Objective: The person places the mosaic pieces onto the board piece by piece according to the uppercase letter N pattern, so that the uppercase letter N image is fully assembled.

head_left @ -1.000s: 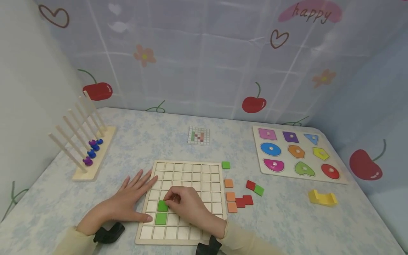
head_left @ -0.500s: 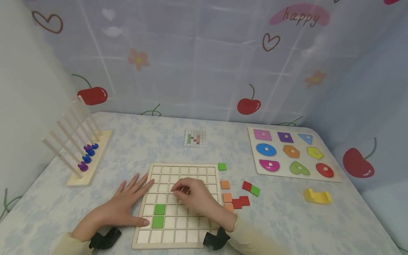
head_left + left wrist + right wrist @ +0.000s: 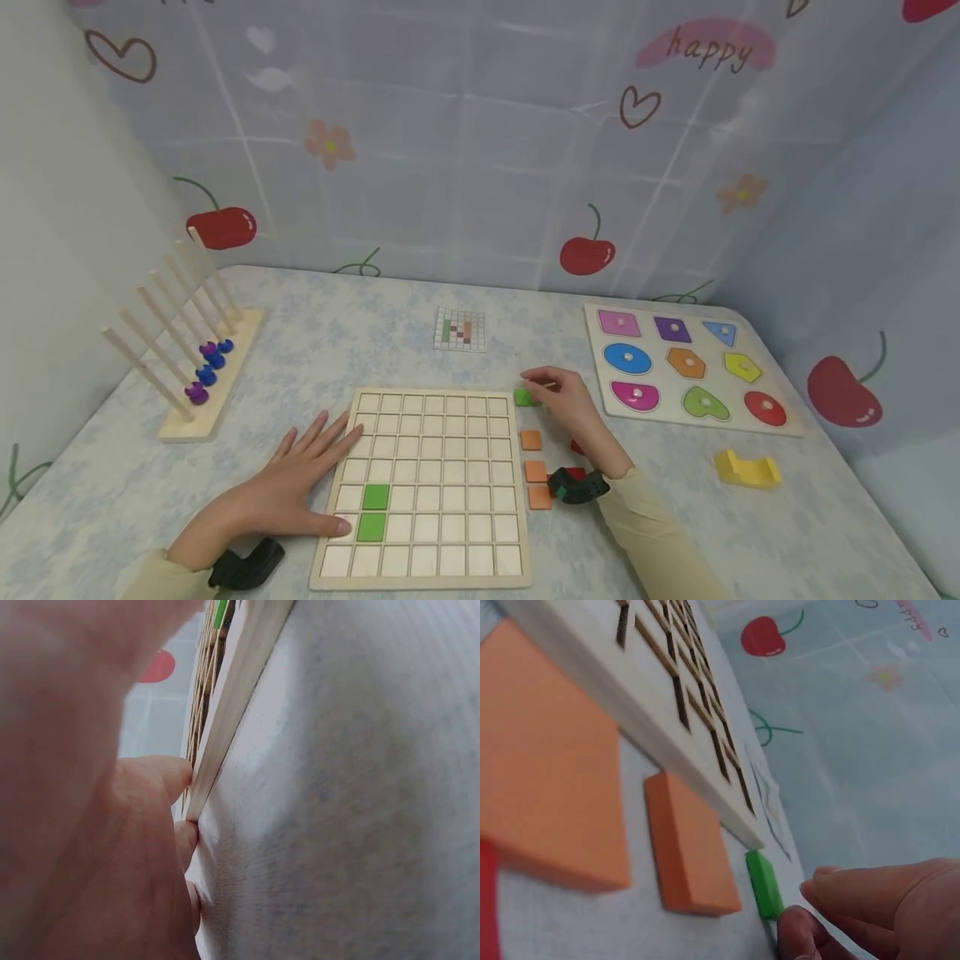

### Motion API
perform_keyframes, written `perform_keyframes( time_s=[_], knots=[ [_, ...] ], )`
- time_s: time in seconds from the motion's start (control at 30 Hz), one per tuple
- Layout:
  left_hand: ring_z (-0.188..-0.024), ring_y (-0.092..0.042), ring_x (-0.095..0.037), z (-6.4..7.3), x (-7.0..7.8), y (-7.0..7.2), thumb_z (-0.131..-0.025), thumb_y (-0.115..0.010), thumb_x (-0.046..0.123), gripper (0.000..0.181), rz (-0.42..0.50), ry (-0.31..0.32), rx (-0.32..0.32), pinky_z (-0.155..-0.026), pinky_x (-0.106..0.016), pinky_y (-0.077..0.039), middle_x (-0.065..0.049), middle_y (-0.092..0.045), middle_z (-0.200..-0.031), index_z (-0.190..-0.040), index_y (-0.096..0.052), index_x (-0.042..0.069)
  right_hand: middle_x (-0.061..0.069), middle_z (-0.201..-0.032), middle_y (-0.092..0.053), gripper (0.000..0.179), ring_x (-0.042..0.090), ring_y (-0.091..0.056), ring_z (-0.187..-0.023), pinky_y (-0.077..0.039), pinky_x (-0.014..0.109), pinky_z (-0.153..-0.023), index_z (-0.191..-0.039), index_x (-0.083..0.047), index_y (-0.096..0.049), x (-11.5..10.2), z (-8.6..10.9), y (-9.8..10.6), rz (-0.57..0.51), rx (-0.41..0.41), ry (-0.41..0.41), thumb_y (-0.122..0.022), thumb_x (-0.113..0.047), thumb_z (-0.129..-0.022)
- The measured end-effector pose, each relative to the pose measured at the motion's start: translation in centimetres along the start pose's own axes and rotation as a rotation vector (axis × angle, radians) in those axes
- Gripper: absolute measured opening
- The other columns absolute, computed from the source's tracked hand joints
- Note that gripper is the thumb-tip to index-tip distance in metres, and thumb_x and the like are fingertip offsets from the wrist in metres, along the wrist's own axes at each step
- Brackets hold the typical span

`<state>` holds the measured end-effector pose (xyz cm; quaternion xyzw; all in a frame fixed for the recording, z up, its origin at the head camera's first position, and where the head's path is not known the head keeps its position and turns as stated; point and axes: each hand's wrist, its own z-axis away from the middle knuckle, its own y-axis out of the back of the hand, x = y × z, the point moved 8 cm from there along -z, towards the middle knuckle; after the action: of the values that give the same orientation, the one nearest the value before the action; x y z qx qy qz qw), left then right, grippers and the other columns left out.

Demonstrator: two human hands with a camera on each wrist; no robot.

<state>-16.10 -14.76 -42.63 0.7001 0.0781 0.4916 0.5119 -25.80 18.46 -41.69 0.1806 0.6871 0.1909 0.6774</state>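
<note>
My right hand (image 3: 573, 408) is at the far right corner of a wooden grid board (image 3: 435, 450), thumb and index fingertips right at a loose green square tile (image 3: 524, 397). In the right wrist view a gap shows between thumb and index finger, close to the edge of that green tile (image 3: 763, 885). My left hand (image 3: 292, 492) lies with fingers spread on the board's left side, thumb over the frame and fingertips at its edge. Two green tiles (image 3: 376, 497) sit in the board's second column, one above the other.
Orange tiles (image 3: 531, 440) line the board's right side, with red tiles (image 3: 575, 472) partly hidden under the right wrist. A small pattern card (image 3: 460, 329) lies behind. Left stands a peg rack (image 3: 240, 367); right are a shape puzzle (image 3: 693, 417) and a yellow block (image 3: 747, 471).
My right hand has let go of the second green tile in the grid, then moved right and away to the loose green tile. My left hand has stayed on the board.
</note>
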Motion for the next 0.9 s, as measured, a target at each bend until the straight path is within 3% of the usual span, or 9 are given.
perform_keyframes(
  time_s=[0.1, 0.3, 0.6, 0.9],
  knots=[
    [-0.137, 0.006, -0.042, 0.0, 0.0, 0.0, -0.075, -0.071, 0.054, 0.101, 0.000, 0.003, -0.003, -0.095, -0.069, 0.004, -0.016, -0.008, -0.154, -0.151, -0.021, 0.011, 0.006, -0.091, -0.061, 0.019, 0.020, -0.056, -0.075, -0.044, 0.030, -0.064, -0.105, -0.002, -0.070, 0.7, -0.1, 0.0, 0.083, 0.001, 0.006, -0.066, -0.008, -0.087],
    [-0.137, 0.006, -0.042, 0.0, 0.0, 0.0, -0.075, -0.071, 0.054, 0.101, -0.005, 0.003, -0.004, -0.095, -0.069, 0.003, -0.016, -0.008, -0.154, -0.151, -0.021, 0.011, 0.005, -0.081, -0.049, 0.016, 0.020, -0.043, -0.068, -0.037, 0.033, -0.061, -0.099, -0.004, -0.071, 0.2, 0.4, -0.4, 0.201, -0.013, 0.096, -0.071, -0.006, -0.083],
    [-0.136, 0.006, -0.043, 0.0, 0.1, 0.0, -0.075, -0.070, 0.055, 0.101, -0.017, 0.000, 0.002, -0.095, -0.069, 0.003, -0.017, -0.009, -0.154, -0.151, -0.020, 0.011, 0.004, -0.080, -0.049, 0.014, 0.019, -0.045, -0.068, -0.038, 0.032, -0.061, -0.095, -0.005, -0.068, 0.1, 0.5, -0.6, 0.191, 0.007, 0.096, -0.072, -0.005, -0.082],
    [-0.136, 0.005, -0.043, -0.1, 0.1, 0.1, -0.074, -0.070, 0.056, 0.102, -0.012, 0.015, 0.006, -0.096, -0.069, 0.004, -0.018, -0.009, -0.154, -0.150, -0.022, 0.007, 0.000, -0.078, -0.060, 0.004, 0.017, -0.054, -0.068, -0.044, 0.031, -0.061, -0.088, -0.006, -0.066, -0.5, 0.0, -0.1, 0.185, -0.010, 0.099, -0.069, -0.007, -0.085]
  ],
)
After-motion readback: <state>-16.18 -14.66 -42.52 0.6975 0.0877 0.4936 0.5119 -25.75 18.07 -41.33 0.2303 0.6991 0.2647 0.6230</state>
